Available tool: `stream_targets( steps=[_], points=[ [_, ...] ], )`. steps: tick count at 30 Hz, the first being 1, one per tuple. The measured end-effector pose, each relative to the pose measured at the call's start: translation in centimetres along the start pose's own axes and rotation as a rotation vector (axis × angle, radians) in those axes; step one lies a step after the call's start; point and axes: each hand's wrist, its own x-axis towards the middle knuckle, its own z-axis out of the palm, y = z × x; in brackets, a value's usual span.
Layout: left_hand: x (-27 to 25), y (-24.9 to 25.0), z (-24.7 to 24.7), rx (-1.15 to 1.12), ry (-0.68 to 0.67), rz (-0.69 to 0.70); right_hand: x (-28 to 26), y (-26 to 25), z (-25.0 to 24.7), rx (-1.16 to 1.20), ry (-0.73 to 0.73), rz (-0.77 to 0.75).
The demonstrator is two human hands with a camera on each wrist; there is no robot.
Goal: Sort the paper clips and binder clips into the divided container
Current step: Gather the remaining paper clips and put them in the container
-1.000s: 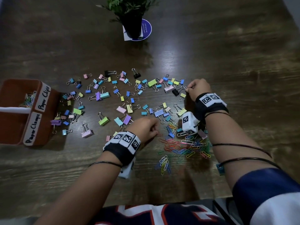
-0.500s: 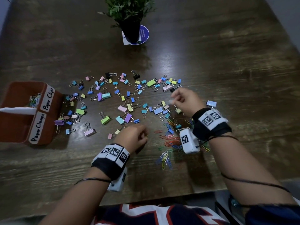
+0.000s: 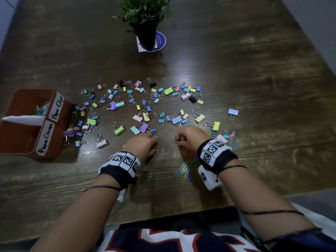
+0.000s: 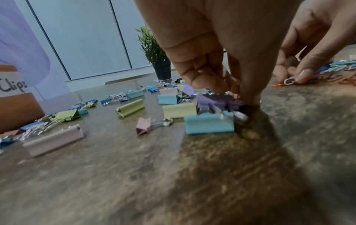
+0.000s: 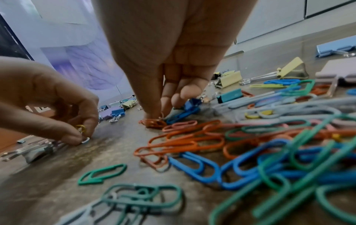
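Coloured binder clips [image 3: 119,104] lie scattered across the wooden table [image 3: 254,70]. A pile of coloured paper clips [image 3: 184,170] [image 5: 250,152] sits near the front edge. My left hand [image 3: 153,141] [image 4: 237,94] is curled just in front of a purple binder clip [image 4: 215,101] and pinches a yellow and a white paper clip [image 5: 82,130]. Close on its right, my right hand [image 3: 179,141] [image 5: 159,116] pinches orange paper clips [image 5: 153,122] at the pile's far edge. The brown divided container [image 3: 60,131] stands far left, with paper clips [image 3: 42,108] in its "Paper Clips" half.
A potted plant [image 3: 145,24] stands on a blue coaster at the back centre. A light blue binder clip [image 3: 233,112] lies apart on the right. The table's front edge runs just below my forearms. Bare wood lies right of the clips and between container and hands.
My right hand has come back from the far binder clips to the near paper clip pile and pinched orange clips. A light blue binder clip now lies far right. My left hand shifted slightly.
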Motion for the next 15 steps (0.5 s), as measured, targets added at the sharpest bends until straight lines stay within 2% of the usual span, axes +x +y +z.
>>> stream_targets(
  steps=[5, 8, 12, 15],
  points=[
    [0.9, -0.1, -0.4, 0.077, -0.065, 0.029, 0.5, -0.4, 0.1, -0.066, -0.037, 0.028],
    [0.7, -0.5, -0.2, -0.012, -0.033, 0.008, 0.6, -0.8, 0.3, -0.117, -0.045, 0.039],
    [-1.0, -2.2, -1.3, -0.369, 0.251, -0.115, 0.8, -1.6, 0.4, -0.183, -0.036, 0.082],
    [-2.9, -4.7, -2.7, -0.502, 0.437, -0.231, 1.3, -2.8, -0.1, -0.089, 0.033, 0.112]
  ],
)
